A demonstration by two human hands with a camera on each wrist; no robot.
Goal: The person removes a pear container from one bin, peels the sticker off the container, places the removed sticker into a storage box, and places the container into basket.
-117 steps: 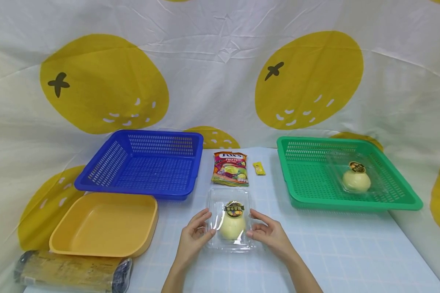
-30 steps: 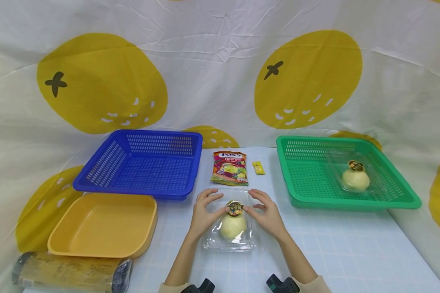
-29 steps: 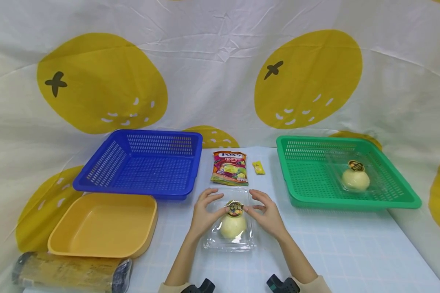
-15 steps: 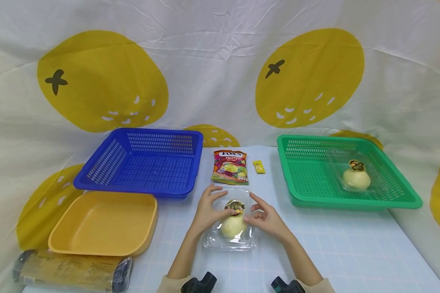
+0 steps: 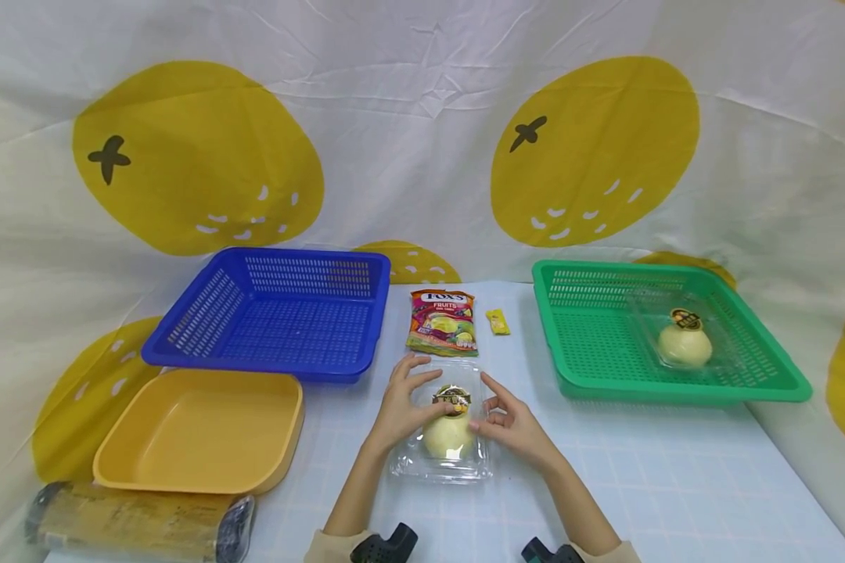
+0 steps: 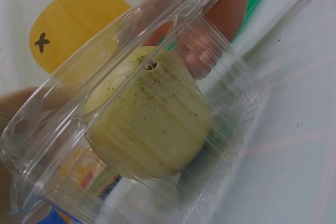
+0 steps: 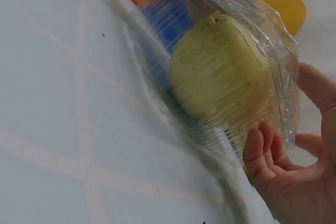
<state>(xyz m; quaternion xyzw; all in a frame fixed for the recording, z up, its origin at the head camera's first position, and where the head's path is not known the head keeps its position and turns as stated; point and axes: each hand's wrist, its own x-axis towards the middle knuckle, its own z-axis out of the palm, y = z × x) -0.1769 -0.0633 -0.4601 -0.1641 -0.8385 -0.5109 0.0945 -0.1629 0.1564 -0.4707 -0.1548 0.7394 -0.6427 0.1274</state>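
In the head view, a clear plastic clamshell box [image 5: 436, 469] lies on the table between my hands. Inside is a round, pale yellow-green fruit [image 5: 447, 439], with a dark round label [image 5: 458, 393] on the lid above it. The left wrist view shows the fruit's [image 6: 149, 114] speckles and stem hollow; its exact kind is unclear. My left hand [image 5: 397, 407] holds the box's far left side, thumb across the lid by the label. My right hand [image 5: 519, 428] pinches the right rim with thumb and forefinger. Its other fingers [image 7: 256, 148] curl beside the wall.
A blue basket [image 5: 289, 367] and a yellow tray [image 5: 197, 438] stand left, with a wrapped roll [image 5: 141, 520] in front. Beyond the box lie a candy bag [image 5: 442, 322] and a small yellow sweet [image 5: 497, 321]. On the right, a green basket [image 5: 577, 387] holds another boxed fruit [image 5: 684, 346].
Both hands first held the box's sides, then came together on the lid by the label. Since then the left thumb has slid over the label and the right hand has shifted to the right rim.
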